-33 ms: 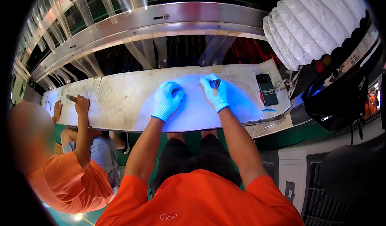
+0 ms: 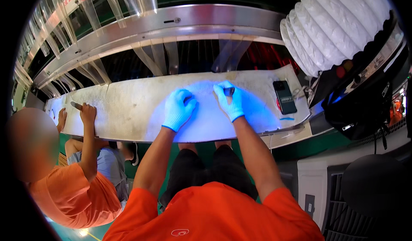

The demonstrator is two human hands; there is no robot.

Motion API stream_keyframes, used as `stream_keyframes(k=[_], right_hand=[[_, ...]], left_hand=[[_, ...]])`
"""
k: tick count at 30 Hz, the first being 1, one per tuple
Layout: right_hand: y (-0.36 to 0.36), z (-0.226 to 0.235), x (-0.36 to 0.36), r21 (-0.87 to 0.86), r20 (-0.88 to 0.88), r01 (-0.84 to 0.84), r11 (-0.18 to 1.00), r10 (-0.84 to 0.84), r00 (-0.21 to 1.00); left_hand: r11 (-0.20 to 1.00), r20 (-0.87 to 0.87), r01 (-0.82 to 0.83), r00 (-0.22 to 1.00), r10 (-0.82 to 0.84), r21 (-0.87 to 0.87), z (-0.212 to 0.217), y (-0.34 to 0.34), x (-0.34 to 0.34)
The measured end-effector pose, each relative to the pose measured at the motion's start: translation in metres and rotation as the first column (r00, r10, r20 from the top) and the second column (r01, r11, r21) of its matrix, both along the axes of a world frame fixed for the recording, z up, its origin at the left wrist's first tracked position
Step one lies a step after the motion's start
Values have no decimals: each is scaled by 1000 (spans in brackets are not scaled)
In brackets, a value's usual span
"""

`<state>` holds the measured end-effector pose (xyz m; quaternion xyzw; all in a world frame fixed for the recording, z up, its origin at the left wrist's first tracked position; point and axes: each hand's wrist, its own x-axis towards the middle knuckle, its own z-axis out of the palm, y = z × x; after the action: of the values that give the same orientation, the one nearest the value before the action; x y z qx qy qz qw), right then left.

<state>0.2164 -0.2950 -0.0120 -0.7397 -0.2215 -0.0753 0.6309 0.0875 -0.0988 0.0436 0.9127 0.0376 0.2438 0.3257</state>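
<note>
Both my hands wear light blue gloves and rest on a long white work surface (image 2: 128, 116) lit by a blue glow. My left hand (image 2: 179, 109) lies on the surface with its fingers curled under; whether it holds anything is hidden. My right hand (image 2: 228, 99) pinches a small dark object (image 2: 229, 91) between thumb and fingers, just above the surface. The two hands are about a hand's width apart.
A dark phone (image 2: 285, 97) lies on the surface to the right of my right hand. A person in an orange shirt (image 2: 64, 189) works at my left, one hand holding a small tool (image 2: 76, 105). Clear plastic strips (image 2: 150, 56) hang behind. A white ribbed duct (image 2: 334, 26) sits at upper right.
</note>
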Motion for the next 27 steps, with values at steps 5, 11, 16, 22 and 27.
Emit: stream_keyframes(k=[5,11,16,22,27], right_hand=[[2,13,-9,-49,-4,1,999,-1,1000],[-1,16,-9,-3,-3,-44,999,44,999],[0,14,-9,69,-26,-71,995,73,997],[-3,16,-9,23,-7,-30,999,30,1000],[3,21,-12,-33,33,-14,999,15,999]], left_hand=[[997,26,8,1000,-11,81,3,7,-2],[998,-43,-2,999,4,61,-2,10,-5],[999,-11,-7,1000,7,34,-2,12,-6],[1000,-22,-7,1000,7,6,1,9,-7],[999,-86,-32,996,32,0,5,12,-9]])
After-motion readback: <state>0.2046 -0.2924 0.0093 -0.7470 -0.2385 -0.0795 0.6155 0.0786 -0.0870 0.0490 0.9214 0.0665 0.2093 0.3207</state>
